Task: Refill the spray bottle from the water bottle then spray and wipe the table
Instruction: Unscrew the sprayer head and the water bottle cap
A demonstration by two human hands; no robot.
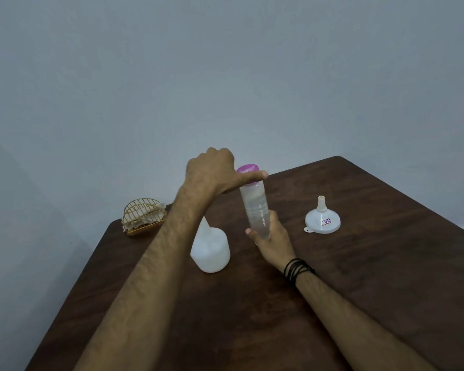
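Right hand grips water bottle base; left hand on cap.

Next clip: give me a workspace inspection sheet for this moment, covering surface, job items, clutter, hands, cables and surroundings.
Surface: dark wooden table, no spills visible.
Job's things: clear water bottle with a purple cap, held tilted above the table; white spray bottle standing beside it, its top hidden behind the left forearm; white funnel resting upside down, spout up, to the right.
Clutter: gold wire holder with white tissue at the far left corner.
Hands: left hand grips the cap; right hand grips the bottle's lower end, black bands on its wrist.
Cables: nothing seen.
Surroundings: plain grey wall behind the table.
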